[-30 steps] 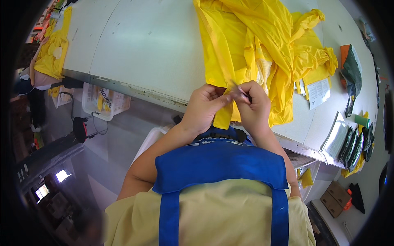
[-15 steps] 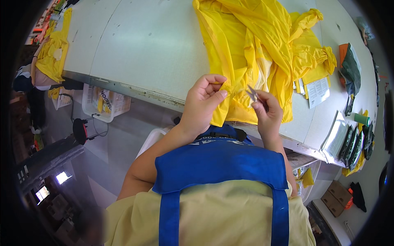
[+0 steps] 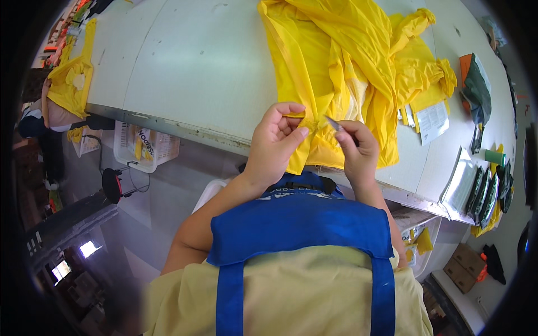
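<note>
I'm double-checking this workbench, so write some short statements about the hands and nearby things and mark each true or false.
1. The left hand pinches the yellow garment. True.
2. The right hand is empty. False: the right hand holds a pointed metal tool.
3. The green cylinder is right of the right hand. True.
4. The apron is red. False: the apron is blue.

A creased yellow garment [image 3: 322, 73] lies near small pointed snips [image 3: 333, 124].
</note>
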### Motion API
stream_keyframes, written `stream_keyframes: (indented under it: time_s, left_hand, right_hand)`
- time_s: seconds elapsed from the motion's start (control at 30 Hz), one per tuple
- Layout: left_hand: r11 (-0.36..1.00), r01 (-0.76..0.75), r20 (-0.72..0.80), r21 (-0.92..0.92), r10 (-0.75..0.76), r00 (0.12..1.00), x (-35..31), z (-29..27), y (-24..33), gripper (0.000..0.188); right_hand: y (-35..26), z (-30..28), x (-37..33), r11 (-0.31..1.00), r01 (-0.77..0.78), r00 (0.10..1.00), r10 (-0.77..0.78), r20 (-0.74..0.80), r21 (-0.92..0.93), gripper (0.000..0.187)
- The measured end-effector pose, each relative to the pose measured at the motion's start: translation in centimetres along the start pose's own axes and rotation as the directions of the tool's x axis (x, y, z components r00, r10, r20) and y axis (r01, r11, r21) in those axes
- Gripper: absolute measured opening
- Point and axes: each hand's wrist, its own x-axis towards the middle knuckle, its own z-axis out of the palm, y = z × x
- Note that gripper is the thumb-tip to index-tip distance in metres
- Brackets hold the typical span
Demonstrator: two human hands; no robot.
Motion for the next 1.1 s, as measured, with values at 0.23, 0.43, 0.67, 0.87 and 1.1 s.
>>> stream_keyframes:
  time_s: [0.23,0.43,0.67,0.87,1.1]
  left_hand:
    - [0.967,0.084,0.095,0.240,-0.110,0.989,-1.0,-0.5,-1.9,0.038]
    - [0.661,-0.250,0.663,0.707,-0.497,0.559,0.2,1.3,-3.3,0.038]
    - [0.892,0.420,0.203,0.166,-0.448,0.871,8.6,-9.8,-2.7,0.029]
    - [0.900,-0.025,-0.306,0.436,0.174,0.936,17.1,-8.3,-2.2,0.049]
    - [0.787,0.606,-0.043,-0.119,-0.614,0.788,16.3,-0.5,-7.9,0.069]
  right_hand:
    - [0.4,-1.4,1.5,0.979,-0.169,0.985,0.173,-0.022,0.110,0.016]
    - [1.5,-0.1,5.1,0.828,0.133,0.930,0.085,0.356,-0.545,0.025]
    - [0.6,-4.2,3.1,0.857,-0.125,0.652,0.451,0.610,-0.500,0.021]
    - [-0.9,-6.8,3.0,0.839,-0.064,0.363,0.524,0.770,-0.541,0.024]
    - [4.5,-12.5,11.6,0.366,0.054,0.985,0.134,0.110,-0.929,0.021]
